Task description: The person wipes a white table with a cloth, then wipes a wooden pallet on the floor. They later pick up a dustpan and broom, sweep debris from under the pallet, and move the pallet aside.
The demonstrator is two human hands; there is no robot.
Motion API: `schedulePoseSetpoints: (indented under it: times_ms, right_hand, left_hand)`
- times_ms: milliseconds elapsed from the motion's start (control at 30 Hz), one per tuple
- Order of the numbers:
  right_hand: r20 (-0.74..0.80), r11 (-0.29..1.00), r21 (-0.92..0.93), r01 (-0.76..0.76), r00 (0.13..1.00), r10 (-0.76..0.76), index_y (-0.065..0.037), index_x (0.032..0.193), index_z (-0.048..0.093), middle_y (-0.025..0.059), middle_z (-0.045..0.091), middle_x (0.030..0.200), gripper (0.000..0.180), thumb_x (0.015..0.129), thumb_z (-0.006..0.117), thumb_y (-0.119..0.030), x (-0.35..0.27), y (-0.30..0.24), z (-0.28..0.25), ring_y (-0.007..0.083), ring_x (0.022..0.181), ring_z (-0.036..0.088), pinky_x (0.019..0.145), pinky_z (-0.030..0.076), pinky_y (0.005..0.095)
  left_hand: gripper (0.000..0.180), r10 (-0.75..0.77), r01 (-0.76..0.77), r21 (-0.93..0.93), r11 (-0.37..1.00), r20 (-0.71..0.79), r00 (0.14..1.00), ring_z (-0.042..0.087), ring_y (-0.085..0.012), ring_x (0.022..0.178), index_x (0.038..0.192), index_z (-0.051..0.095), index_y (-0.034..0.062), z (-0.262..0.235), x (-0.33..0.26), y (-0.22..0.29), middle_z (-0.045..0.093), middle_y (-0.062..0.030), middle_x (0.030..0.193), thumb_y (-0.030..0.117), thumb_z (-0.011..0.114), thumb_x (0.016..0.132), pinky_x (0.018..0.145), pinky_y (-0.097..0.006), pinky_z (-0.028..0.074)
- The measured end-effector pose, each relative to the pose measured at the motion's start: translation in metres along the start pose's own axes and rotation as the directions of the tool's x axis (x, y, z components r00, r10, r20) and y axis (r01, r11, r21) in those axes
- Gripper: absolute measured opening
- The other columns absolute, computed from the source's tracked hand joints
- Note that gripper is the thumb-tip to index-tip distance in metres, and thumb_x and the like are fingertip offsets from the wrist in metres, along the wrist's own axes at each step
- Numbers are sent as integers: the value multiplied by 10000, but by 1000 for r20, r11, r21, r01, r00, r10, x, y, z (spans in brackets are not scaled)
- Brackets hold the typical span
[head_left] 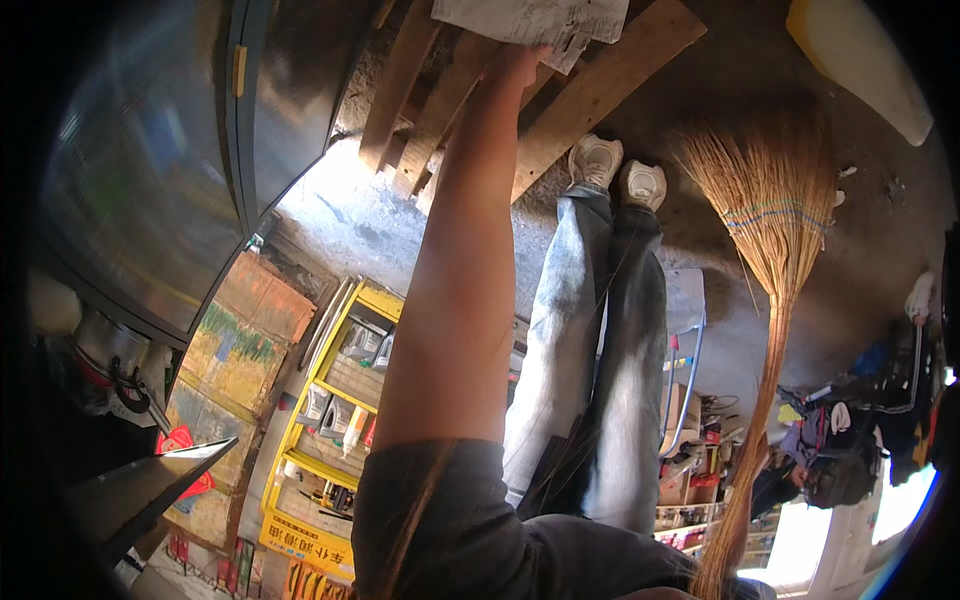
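Note:
My left arm stretches up the middle of the view, and my left hand [517,68] is closed at the near edge of a creased whitish sheet [540,18] with print on it. That sheet lies over wooden slats and is cut off by the top edge. To the right, a straw broom [775,200] has its bristles spread toward the floor and its long handle running down to the lower edge. My right hand [745,505] shows only partly, dim along the lower handle, and seems closed round it; its fingers are hard to make out.
Wooden planks [610,95] lie beyond my shoes [597,160]. Dark glossy doors [140,150] stand at the left. Below them are a painted board [235,345] and a yellow rack [300,460] holding bottles. Cluttered shelves [690,480] and a blue-framed chair [685,305] are at the right.

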State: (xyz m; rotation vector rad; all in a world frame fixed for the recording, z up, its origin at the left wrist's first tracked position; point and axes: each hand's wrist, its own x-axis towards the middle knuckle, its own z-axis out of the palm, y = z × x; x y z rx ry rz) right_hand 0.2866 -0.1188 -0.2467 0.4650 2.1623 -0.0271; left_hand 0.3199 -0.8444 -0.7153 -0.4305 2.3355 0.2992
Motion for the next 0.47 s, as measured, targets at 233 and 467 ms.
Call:
schedulePoseSetpoints:
  times_ms: [233, 467]
  right_hand:
    - [31, 997, -15, -72, 997, 72, 43, 908, 546, 106, 507, 615, 394, 911, 563, -350, 4, 29, 0, 178, 536, 449, 499, 373, 364]
    - [31, 994, -103, 49, 998, -46, 31, 1098, 572, 181, 640, 776, 416, 910, 564, -340, -3, 6, -9, 217, 647, 571, 603, 456, 362]
  left_hand:
    - [375, -216, 268, -216, 939, 235, 948, 517, -348, 1163, 1346, 424, 364, -28, 23, 15, 494, -141, 1323, 401, 379, 975, 868, -611, 421]
    - [658, -192, 176, -461, 869, 13, 981, 421, -324, 1255, 1356, 424, 110, -42, 11, 23, 449, -205, 1346, 560, 480, 879, 1002, -389, 364]
